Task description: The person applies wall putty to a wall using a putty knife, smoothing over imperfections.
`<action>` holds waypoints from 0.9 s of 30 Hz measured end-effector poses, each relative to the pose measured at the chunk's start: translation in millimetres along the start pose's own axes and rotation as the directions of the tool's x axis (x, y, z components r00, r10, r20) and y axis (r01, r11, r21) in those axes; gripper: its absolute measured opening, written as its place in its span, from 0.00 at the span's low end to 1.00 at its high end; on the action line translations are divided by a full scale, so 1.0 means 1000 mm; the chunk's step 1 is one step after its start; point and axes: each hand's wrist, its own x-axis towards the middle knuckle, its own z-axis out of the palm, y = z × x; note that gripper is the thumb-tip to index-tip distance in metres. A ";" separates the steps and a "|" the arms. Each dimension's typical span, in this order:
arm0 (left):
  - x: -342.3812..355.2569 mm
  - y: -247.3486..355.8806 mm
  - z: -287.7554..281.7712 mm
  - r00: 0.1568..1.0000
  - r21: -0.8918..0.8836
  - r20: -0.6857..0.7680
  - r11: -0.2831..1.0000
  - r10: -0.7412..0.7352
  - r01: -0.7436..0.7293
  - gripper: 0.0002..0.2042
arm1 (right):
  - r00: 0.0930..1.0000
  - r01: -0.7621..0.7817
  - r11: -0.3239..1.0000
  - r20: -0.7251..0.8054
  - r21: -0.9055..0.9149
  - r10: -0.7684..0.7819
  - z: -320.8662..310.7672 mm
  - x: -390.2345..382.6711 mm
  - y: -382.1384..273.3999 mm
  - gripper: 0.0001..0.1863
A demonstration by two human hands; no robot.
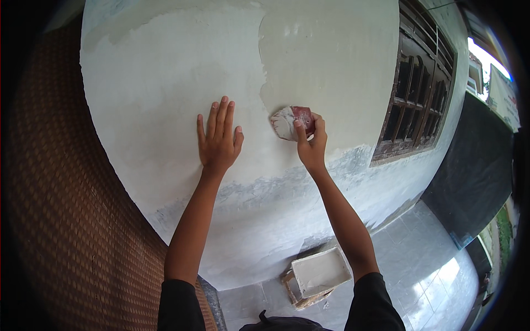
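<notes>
A pale plastered wall point(165, 83) fills the middle of the view, with an uneven edge between whiter and greyer coats. My left hand point(220, 140) lies against it, fingers stretched upward and holding nothing. To its right, my right hand point(312, 137) grips a dark red, flat plastering scraper point(302, 115) between thumb and fingers. White putty point(284, 123) covers the scraper's left part, which is at the wall surface. Whether its edge touches the wall is hard to tell.
Below my hands, a tray of white putty point(321, 272) rests on a small wooden stool point(298, 298) on the grey tiled floor point(397, 248). A brown woven panel point(94, 220) bounds the left. At right are a wooden-framed window point(417, 88) and a dark sheet point(469, 165).
</notes>
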 end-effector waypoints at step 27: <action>-0.007 0.003 0.002 1.000 -0.012 0.020 1.000 -0.009 0.009 0.29 | 0.955 -0.148 0.962 -0.220 0.230 0.199 -0.015 -0.008 0.017 0.19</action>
